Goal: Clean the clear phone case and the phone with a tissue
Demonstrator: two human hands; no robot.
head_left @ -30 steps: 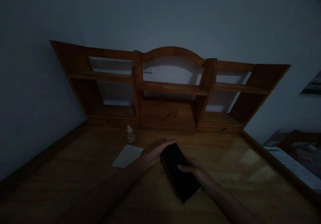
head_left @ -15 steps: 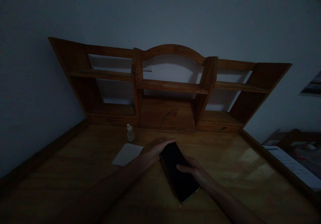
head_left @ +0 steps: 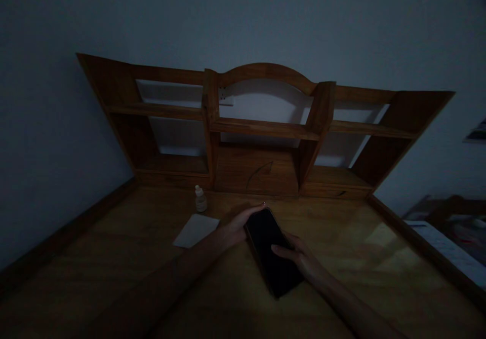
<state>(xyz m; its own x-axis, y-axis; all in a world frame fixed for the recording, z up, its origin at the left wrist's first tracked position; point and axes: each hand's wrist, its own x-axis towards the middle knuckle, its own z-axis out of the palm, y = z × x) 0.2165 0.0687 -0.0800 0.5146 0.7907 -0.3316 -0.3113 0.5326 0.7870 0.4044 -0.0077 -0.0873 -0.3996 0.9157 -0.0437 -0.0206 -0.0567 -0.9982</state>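
Observation:
A dark phone (head_left: 272, 250) with a black screen lies slanted over the wooden desk (head_left: 114, 258), held between both hands. My left hand (head_left: 236, 226) grips its far left edge, fingers curled along the top. My right hand (head_left: 298, 258) holds the near right side, with the thumb resting on the screen. The room is very dim.
A white sheet or cloth (head_left: 196, 230) lies flat on the desk left of my left hand. A small pale bottle (head_left: 200, 199) stands behind it. A wooden shelf unit (head_left: 261, 128) with open compartments lines the back. A bed (head_left: 448, 237) lies to the right.
The phone and both hands have shifted slightly away from me toward the shelf; the camera view has tilted a little. Both hands keep their hold.

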